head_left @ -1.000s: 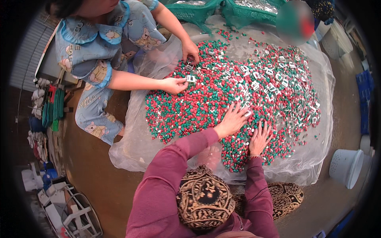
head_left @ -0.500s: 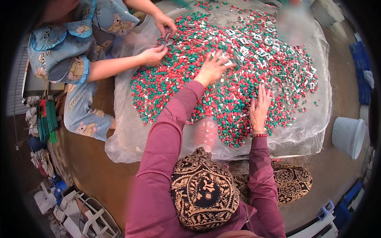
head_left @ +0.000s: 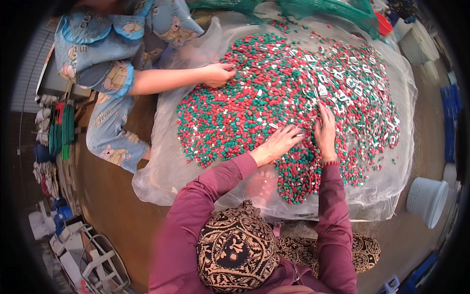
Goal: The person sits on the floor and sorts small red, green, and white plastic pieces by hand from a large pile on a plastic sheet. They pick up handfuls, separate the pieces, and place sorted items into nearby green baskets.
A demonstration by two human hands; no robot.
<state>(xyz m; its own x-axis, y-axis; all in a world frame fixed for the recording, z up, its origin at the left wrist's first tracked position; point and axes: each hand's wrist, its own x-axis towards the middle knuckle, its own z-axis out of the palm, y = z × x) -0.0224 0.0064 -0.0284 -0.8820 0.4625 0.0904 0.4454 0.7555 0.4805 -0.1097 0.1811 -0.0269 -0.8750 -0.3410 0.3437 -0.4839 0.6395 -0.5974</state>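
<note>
A wide heap of small red and green plastic pieces (head_left: 254,108) lies before me, with small white bits mixed in. My left hand (head_left: 280,143) rests palm down on the near middle of the heap, its fingers stretched to the right. Close by, my right hand (head_left: 326,130) lies on the pieces with its fingers pointing away from me. A gap of pieces separates the two hands. No held object shows in either. White plastic frames (head_left: 322,90) are scattered beyond my right hand, toward the far right of the heap.
A translucent sheet (head_left: 166,181) lies under the heap. At the far left a person's hand (head_left: 220,74) touches the pieces. Green netting (head_left: 338,12) borders the far side. A pale perforated basket (head_left: 427,202) stands on the floor at right; a patterned cloth covers my knees (head_left: 237,252).
My left hand has drawn back toward me and closer to my right hand, which has moved slightly away from me. One of the other person's hands no longer shows. The view has shifted.
</note>
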